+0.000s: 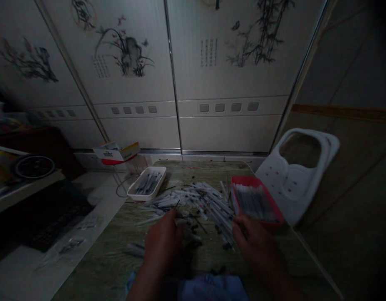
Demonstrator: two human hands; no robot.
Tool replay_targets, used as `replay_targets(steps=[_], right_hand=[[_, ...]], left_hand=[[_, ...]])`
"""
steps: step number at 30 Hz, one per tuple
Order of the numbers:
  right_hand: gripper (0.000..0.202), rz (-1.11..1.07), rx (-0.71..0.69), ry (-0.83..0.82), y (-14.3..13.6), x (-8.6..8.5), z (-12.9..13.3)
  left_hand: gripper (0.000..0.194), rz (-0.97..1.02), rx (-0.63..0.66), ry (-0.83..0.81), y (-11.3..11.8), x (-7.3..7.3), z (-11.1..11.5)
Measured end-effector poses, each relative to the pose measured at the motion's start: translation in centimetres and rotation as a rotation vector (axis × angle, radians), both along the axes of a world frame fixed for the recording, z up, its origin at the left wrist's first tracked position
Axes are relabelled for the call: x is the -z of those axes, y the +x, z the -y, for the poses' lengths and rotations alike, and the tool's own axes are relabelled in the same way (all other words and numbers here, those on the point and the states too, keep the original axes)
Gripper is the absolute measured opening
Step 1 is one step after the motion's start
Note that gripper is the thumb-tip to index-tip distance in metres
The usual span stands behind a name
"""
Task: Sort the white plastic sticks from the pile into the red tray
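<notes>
On the wooden-topped table lies a loose heap of slim, pale pen barrels (193, 196), with small dark pieces (194, 230) like pen caps among them. My left hand (163, 236) is closed at the near left of the heap. A thin dark stick like a pen refill (177, 204) rises from its fingertips. At the right end of the heap, my right hand (254, 238) has its thumb and fingers pressed together beside the pen barrels. What they grip is hidden. The picture is dim, so fine details are hard to make out.
A white tray (163, 173) of dark slim pens stands at the table's far left. On the right, a red basket (279, 209) holds pale pens in rows. A white plastic chair (298, 175) leans behind it. An open carton (116, 154) stands left, beyond the table (102, 255).
</notes>
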State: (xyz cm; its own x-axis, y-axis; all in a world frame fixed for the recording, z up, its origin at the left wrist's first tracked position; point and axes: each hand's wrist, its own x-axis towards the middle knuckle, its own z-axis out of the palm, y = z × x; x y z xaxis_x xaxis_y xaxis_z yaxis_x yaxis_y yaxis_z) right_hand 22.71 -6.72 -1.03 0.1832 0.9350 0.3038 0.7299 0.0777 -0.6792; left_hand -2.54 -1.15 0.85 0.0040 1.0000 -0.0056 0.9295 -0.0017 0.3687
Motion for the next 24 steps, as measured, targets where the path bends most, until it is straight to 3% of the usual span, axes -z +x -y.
replay_targets(steps=[7,17,21,24], right_hand=[[0.020,-0.007,-0.080,-0.118,0.2,0.6,-0.3],[0.020,-0.009,-0.078,-0.097,0.3,1.4,-0.5],[0.017,0.020,-0.095,-0.116,0.1,1.7,-0.3],[0.014,0.034,-0.110,-0.132,-0.2,1.9,-0.2]], left_hand=[[0.047,0.034,0.047,-0.019,0.1,1.7,-0.2],[0.041,0.135,0.071,0.058,0.8,1.9,-0.3],[0.043,0.307,0.067,0.137,0.5,2.1,-0.6],[0.044,0.563,0.022,0.120,0.3,2.2,-1.3]])
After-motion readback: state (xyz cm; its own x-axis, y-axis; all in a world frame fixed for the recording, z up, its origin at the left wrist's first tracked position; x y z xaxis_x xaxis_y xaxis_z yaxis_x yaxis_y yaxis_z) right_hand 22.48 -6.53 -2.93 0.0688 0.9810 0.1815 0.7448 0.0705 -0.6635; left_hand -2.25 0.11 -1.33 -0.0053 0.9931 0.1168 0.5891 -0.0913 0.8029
